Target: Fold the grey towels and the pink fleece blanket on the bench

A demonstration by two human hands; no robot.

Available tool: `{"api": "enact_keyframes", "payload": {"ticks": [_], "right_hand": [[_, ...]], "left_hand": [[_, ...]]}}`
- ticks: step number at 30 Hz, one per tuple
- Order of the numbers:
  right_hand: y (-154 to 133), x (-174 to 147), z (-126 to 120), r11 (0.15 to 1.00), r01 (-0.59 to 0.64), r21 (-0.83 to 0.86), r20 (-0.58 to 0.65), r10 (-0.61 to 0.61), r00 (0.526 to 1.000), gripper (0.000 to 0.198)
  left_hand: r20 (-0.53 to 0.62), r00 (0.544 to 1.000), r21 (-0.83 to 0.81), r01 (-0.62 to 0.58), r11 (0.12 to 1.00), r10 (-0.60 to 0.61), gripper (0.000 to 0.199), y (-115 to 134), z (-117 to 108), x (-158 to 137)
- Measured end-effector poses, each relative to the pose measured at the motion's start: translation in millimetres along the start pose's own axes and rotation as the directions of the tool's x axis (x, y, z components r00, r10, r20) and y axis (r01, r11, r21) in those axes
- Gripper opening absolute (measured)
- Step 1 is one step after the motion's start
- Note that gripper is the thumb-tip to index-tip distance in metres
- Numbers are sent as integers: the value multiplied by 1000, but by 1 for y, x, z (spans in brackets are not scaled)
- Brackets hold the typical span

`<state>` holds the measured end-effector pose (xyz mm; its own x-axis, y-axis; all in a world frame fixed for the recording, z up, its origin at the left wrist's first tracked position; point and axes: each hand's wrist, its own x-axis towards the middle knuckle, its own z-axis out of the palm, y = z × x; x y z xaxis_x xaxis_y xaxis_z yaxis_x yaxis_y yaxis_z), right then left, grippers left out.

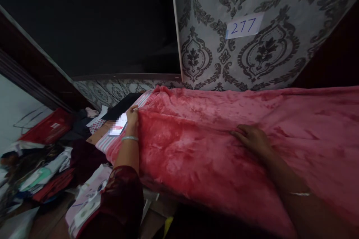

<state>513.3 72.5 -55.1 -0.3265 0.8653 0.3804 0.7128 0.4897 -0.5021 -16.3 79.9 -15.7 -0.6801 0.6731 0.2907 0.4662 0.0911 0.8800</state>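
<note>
A red-pink plush blanket is spread in layers over a raised surface, with a fold running across its middle. My left hand is closed on the blanket's fold near the left end, its fingertips partly hidden. Close by that hand, a phone with a lit, blurred screen lies by the striped edge of the cloth. Farther right, my right hand pinches a crease of the blanket between thumb and fingers.
A large dark television hangs above the blanket's left half. Patterned wallpaper carries a paper label reading 277. Piled clothes and a red bag lie at the left.
</note>
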Motion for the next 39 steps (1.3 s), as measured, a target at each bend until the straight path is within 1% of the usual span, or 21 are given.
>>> {"api": "enact_keyframes", "payload": {"ticks": [4,8,13,15,16,17,18,19,20,22,23,24,25,26,27,28,29,31,33,35,39], "right_hand": [[1,1,1,1000,-15,0,18,15,1000,51],[3,1,3,1000,-2,6,-4,2,1000,50],[4,1,3,1000,11,-2,3,-11,1000,46],[4,2,3,1000,9,1,4,-9,1000,45],[4,2,3,1000,10,2,4,-10,1000,45],[4,3,3,1000,13,2,4,-13,1000,45],[4,3,3,1000,16,-1,5,-16,1000,45],[4,4,3,1000,18,-7,5,-17,1000,45],[4,5,4,1000,18,-15,3,-18,1000,43],[3,6,3,999,20,-39,-5,-20,1000,39],[2,7,3,998,23,-52,-7,-23,1000,35],[1,8,3,997,27,-66,-7,-28,1000,32],[0,9,2,996,28,-80,-4,-29,1000,29],[-2,10,1,995,25,-93,-2,-25,1000,27],[-3,11,0,994,17,-106,-1,-17,1000,26],[-5,13,-1,993,7,-116,1,-7,1000,24],[-7,13,-3,992,-2,-124,5,2,1000,23],[-11,15,-6,991,5,-136,18,-3,1000,20],[-15,15,-10,989,32,-145,28,-28,999,17],[-16,15,-15,986,53,-155,27,-50,998,13],[1,8,-31,982,49,-180,16,-47,999,9]], "left_hand": [[-74,997,33,-18,999,21,23,4,-7,1],[-68,997,108,-17,994,24,10,9,-8,1],[-54,997,256,-32,966,47,3,23,-12,-6],[-35,990,309,-117,944,134,6,32,-7,-18],[16,975,334,-213,918,220,10,37,-2,-27],[105,941,345,-338,876,322,14,44,7,-37],[225,878,328,-476,816,422,19,51,18,-50],[359,786,276,-605,746,504,23,59,31,-64],[480,676,197,-704,682,559,27,68,46,-79],[638,470,27,-805,592,610,35,86,78,-111],[683,382,-40,-832,554,623,38,96,94,-127],[711,308,-91,-851,517,632,41,104,109,-141],[729,248,-125,-868,481,638,44,112,123,-155],[741,203,-145,-882,448,640,46,119,136,-166],[750,171,-152,-895,419,639,43,123,146,-177],[756,155,-144,-908,393,636,37,126,156,-185],[761,152,-122,-921,369,631,28,126,163,-191],[757,179,-54,-941,333,628,18,123,174,-197],[726,221,9,-950,311,652,23,115,180,-196],[675,243,35,-954,299,697,24,109,184,-192],[582,237,36,-963,267,778,26,104,186,-185]]}}
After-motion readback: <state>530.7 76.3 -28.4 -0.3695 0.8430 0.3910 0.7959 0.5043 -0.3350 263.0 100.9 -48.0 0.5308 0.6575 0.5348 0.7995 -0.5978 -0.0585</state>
